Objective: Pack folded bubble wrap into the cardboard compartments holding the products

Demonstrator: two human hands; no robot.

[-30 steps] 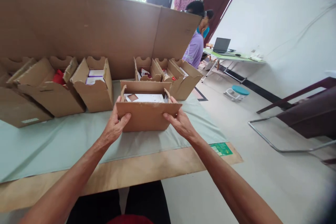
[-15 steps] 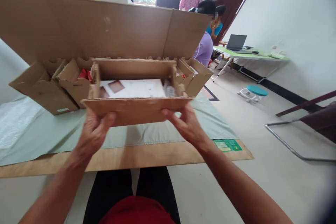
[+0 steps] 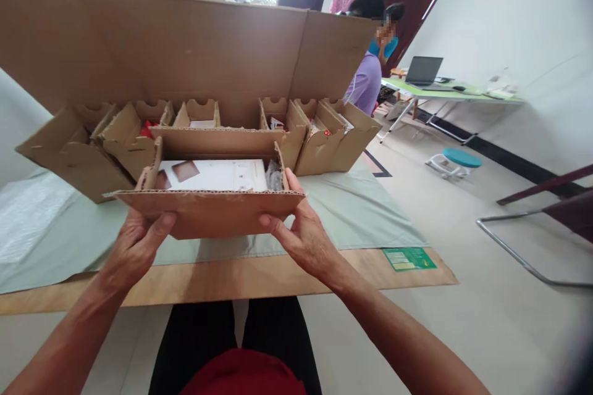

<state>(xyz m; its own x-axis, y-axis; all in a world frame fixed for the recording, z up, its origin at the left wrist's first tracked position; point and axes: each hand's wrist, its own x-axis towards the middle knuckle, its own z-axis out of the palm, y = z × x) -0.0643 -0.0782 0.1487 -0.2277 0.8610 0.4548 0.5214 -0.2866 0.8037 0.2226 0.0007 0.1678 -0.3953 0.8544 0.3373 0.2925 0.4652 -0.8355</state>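
Holding an open cardboard box (image 3: 222, 215) at both ends with left hand (image 3: 138, 237) and right hand (image 3: 304, 236), above the front of the desk (image 3: 231, 279), near the bins (image 3: 333, 149). Probably light, stiff-walled but crushable; best gripped low on the ends. Can't make out the grey plastic bit (image 3: 274, 178) inside, the white carton (image 3: 222, 174)'s print, or the underside.

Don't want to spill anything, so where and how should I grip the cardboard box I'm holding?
Probably at both ends, from left and right: the cardboard box is wide and open-topped, with a white item inside. Left hand and right hand hold there.
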